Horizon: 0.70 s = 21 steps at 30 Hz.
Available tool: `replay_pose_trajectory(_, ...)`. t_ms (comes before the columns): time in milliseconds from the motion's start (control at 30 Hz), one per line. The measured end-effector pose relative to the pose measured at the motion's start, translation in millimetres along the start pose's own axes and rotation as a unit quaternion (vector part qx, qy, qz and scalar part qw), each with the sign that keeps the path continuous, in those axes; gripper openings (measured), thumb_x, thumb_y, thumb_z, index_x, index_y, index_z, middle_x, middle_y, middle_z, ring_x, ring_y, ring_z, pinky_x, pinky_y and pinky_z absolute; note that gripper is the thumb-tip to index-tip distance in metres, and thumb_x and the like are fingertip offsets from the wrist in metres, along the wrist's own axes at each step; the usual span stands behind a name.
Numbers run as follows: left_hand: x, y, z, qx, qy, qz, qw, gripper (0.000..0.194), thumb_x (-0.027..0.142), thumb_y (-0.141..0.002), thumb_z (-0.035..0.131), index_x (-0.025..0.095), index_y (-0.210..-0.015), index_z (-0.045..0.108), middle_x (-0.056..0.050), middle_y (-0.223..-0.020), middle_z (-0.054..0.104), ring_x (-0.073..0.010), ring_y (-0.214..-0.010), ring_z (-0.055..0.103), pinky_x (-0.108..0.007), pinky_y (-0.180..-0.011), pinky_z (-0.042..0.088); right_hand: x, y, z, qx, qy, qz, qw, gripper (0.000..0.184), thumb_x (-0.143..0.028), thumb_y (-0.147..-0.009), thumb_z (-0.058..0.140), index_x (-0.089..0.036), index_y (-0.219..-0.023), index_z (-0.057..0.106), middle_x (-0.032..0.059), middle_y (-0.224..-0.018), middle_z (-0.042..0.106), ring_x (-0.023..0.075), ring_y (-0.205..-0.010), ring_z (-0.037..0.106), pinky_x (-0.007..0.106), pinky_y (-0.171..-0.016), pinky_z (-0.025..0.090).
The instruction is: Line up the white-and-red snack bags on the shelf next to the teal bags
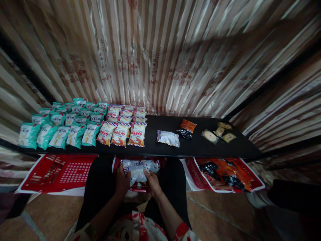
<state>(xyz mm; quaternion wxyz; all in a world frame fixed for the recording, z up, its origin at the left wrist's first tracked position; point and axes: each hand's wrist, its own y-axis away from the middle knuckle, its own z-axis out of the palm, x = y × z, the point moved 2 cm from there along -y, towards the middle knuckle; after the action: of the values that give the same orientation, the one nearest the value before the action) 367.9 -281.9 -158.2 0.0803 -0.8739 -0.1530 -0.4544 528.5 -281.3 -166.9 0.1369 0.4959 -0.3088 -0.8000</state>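
Note:
Between my knees, my left hand [122, 179] and my right hand [152, 183] grip a silvery-white snack bag [137, 174] from its two sides. Just below it is a red basket [142, 189] holding more bags of the same look, partly hidden by the held one. On the black table [160, 152] in front of me, orange-and-white snack bags [120, 134] stand in rows. A single silvery-white bag [168, 138] lies flat to the right of those rows.
Teal snack bags [60, 136] stand in rows at the table's left. Rightward lie an orange-and-black packet [187, 128], a round pale packet [210, 136] and small golden packets [228, 137]. Red baskets flank my legs: a left basket [75, 172] and a right basket [197, 172] with orange-and-black packets.

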Motion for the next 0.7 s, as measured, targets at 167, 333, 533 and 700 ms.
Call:
replay_pose_trajectory(167,13,11,-6.8,-0.007,-0.104,0.211,0.972,0.028,0.023,-0.083,0.042,0.015,-0.103,0.06,-0.014,-0.123,0.053,-0.0284,-0.119,0.045,-0.05,-0.098,0.038,0,-2,0,-0.001,-0.003,-0.002,1.0,0.043,-0.038,-0.051,0.078,-0.017,-0.083,0.059,0.0033,-0.068,0.069,0.0245,-0.071,0.068,0.032,-0.06,0.054)
replay_pose_trajectory(333,29,21,-9.5,-0.069,-0.136,0.327,0.933,0.024,0.023,-0.083,0.047,0.019,-0.103,0.06,-0.01,-0.122,0.057,-0.0284,-0.124,0.041,-0.051,-0.096,0.04,-1,-6,-1,-0.019,0.024,0.002,1.0,0.044,-0.043,-0.056,0.075,-0.017,-0.088,0.06,0.004,-0.072,0.069,0.0227,-0.072,0.067,0.03,-0.059,0.054)
replay_pose_trajectory(533,38,25,-14.1,-0.163,-0.146,0.358,0.908,0.045,0.017,-0.076,0.05,0.014,-0.121,0.05,-0.014,-0.129,0.052,-0.0296,-0.126,0.039,-0.053,-0.1,0.036,-6,-7,-6,-0.011,0.06,0.005,0.998,0.041,-0.044,-0.059,0.073,-0.015,-0.087,0.062,0.0058,-0.073,0.069,0.0214,-0.069,0.067,0.028,-0.055,0.053)
replay_pose_trajectory(700,37,22,-18.5,-0.221,-0.151,0.378,0.886,0.05,0.011,-0.076,0.046,0.014,-0.126,0.045,-0.014,-0.134,0.047,-0.0291,-0.13,0.032,-0.054,-0.103,0.031,-10,-4,-9,-0.001,0.082,0.007,0.997,0.04,-0.045,-0.062,0.071,-0.015,-0.086,0.063,0.0054,-0.072,0.069,0.0183,-0.066,0.066,0.026,-0.053,0.053)
